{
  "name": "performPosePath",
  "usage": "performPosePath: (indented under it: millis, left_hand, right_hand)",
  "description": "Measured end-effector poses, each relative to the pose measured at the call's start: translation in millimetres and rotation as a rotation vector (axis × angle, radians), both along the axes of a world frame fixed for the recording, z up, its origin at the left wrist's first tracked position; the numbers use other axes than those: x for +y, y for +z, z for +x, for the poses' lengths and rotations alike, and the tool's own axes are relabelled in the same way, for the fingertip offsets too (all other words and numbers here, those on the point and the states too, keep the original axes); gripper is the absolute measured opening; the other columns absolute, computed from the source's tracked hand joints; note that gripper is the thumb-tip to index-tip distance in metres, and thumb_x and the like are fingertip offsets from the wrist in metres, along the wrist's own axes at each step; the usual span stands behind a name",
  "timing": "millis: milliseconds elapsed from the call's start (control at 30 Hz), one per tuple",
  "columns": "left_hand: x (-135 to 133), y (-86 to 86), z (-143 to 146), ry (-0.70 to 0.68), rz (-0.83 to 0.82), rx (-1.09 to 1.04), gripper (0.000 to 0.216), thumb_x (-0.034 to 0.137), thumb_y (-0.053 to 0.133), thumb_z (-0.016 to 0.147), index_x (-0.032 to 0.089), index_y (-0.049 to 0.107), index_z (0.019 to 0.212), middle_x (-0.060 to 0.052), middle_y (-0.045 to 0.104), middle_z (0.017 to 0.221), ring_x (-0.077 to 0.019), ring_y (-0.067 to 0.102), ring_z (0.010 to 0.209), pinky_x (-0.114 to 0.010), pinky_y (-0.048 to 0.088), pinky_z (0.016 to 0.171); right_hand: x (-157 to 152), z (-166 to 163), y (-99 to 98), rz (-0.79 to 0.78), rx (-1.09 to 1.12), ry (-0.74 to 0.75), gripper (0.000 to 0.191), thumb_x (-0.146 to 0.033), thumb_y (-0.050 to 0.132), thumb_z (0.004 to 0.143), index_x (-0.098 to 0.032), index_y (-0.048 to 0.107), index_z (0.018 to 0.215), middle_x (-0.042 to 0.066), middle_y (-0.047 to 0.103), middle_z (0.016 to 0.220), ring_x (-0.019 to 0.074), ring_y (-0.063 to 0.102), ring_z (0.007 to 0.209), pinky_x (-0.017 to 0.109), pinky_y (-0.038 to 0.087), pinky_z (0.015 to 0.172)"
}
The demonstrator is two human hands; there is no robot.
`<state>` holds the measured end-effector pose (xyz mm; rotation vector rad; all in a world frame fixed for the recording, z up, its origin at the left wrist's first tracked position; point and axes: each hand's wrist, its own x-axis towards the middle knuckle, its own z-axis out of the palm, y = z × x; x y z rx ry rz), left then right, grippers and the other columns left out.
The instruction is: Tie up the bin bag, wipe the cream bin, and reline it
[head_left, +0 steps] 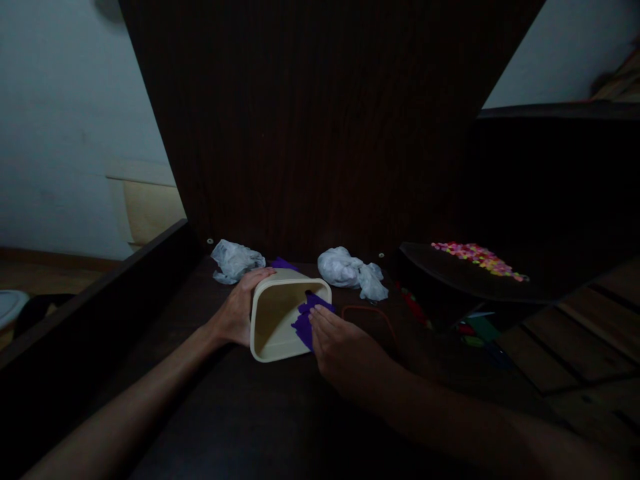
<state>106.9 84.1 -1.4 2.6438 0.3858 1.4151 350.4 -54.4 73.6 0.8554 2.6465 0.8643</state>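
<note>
Now the left grip (237, 310) clasps a container (277, 319), the right grip (344, 347) holding purple cloth (304, 327) at its mouth.

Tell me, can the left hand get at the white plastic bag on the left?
Probably yes: the white bag lies just beyond the left hand with nothing visible between, though that hand now holds the cream container.

Dim room, likely in a home: pale painted wall (65, 133) with brown skirting (65, 259), dark wood-grain panel (320, 133) rising behind a dark worktop (200, 413), crumpled plastic bag (237, 260) against it, wooden slats (575, 350) at right. Exact room unclear.
</note>
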Motion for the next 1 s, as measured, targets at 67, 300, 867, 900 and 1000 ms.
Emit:
performPosePath:
  millis: [67,300,867,900,1000]
  left_hand:
    - [-1.3,1.3,3.0,-0.003,0.009,0.004,0.12,0.058,0.09,0.058,0.031,0.026,0.157,-0.019,0.055,0.143,-0.0473,0.058,0.128,-0.07,0.05,0.106]
    - [-4.4,6.2,6.9,-0.018,0.095,0.015,0.114,0.056,0.088,0.064,0.023,0.028,0.156,-0.022,0.055,0.136,-0.0455,0.059,0.125,-0.069,0.05,0.104]
    - [-13.6,7.6,9.7,0.066,0.112,0.079,0.118,0.054,0.088,0.059,0.02,0.028,0.154,-0.022,0.057,0.135,-0.0454,0.059,0.125,-0.067,0.048,0.105]
    - [-14.3,7.5,9.9,0.062,0.115,0.076,0.118,0.055,0.088,0.058,0.02,0.029,0.154,-0.022,0.057,0.135,-0.0454,0.059,0.125,-0.067,0.048,0.105]
    - [-16.4,8.0,10.8,0.043,0.131,0.07,0.119,0.055,0.089,0.058,0.018,0.029,0.154,-0.023,0.057,0.134,-0.0453,0.059,0.124,-0.067,0.049,0.105]
  right_hand:
    - [-3.8,-1.7,-6.9,-0.031,0.002,-0.02,0.038,-0.013,0.054,0.093,0.005,0.072,0.12,0.028,0.07,0.127,0.0354,0.067,0.123,0.048,0.049,0.113]
    - [-16.0,1.2,-18.0,-0.155,0.146,-0.027,0.043,-0.016,0.051,0.092,0.0,0.069,0.127,0.026,0.068,0.131,0.037,0.064,0.126,0.055,0.045,0.114]
    - [-7.0,-20.1,16.4,-0.668,0.361,-0.296,0.115,-0.077,0.069,0.077,0.015,0.048,0.143,0.041,0.049,0.145,0.0442,0.053,0.137,0.049,0.039,0.118]
    - [-5.2,-22.4,17.1,-0.685,0.363,-0.319,0.118,-0.079,0.069,0.076,0.015,0.047,0.143,0.041,0.048,0.146,0.0444,0.052,0.138,0.048,0.038,0.119]
    - [2.2,-29.1,17.1,-0.705,0.421,-0.384,0.122,-0.083,0.067,0.072,0.014,0.048,0.143,0.04,0.049,0.146,0.0449,0.051,0.138,0.048,0.039,0.119]
